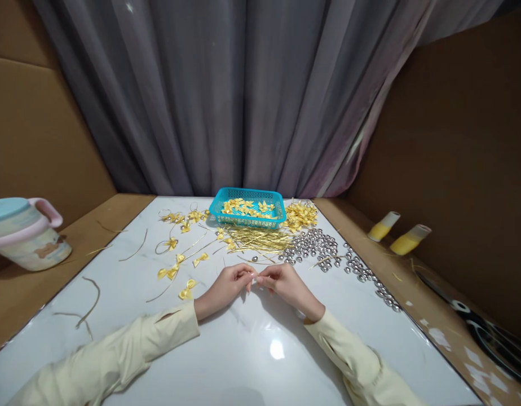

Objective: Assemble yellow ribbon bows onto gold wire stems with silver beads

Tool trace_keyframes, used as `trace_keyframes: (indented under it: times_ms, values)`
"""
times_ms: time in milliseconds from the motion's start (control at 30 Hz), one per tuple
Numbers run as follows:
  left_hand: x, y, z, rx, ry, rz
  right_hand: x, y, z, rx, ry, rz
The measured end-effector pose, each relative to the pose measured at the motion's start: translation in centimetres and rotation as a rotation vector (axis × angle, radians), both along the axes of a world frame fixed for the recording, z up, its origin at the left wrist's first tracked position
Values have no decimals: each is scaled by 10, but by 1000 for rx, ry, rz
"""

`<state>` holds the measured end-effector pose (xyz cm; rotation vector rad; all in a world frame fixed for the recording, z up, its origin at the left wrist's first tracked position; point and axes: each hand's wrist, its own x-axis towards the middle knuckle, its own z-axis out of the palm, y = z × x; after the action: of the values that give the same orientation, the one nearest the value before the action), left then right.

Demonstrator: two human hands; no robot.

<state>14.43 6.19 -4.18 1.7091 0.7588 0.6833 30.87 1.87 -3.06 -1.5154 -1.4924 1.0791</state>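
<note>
My left hand (229, 287) and my right hand (286, 285) meet above the middle of the white tabletop (243, 355). Thumbs and fingers of both are pinched together, fingertips touching or nearly so. Whatever lies between them is too small and covered to make out. Just beyond the hands is a bundle of gold ties (260, 239), with many small shiny silver pieces (313, 246) to its right. A yellow ribbon bow (187, 289) rests by my left wrist, and more bows (170, 272) lie behind it, some with gold ties attached.
A turquoise basket (213, 211) holding yellow bows stands at the back, with a heap of bows (301, 216) beside it. Loose ties (93, 299) and a lidded mug (30, 237) are at left. Yellow rolls (410, 239) and black-handled scissors (476, 327) lie at right. Cardboard walls and a curtain (226, 101) enclose the table.
</note>
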Motion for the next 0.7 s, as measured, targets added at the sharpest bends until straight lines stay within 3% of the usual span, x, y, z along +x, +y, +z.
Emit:
trace_keyframes:
  times_ms: [433, 700]
  values:
    - [-1, -1, -6, 62, 34, -12, -3, -1, -7, 89, -89, 58]
    - [-1, -3, -11, 123, 50, 63, -9, -2, -9, 164, -190, 21]
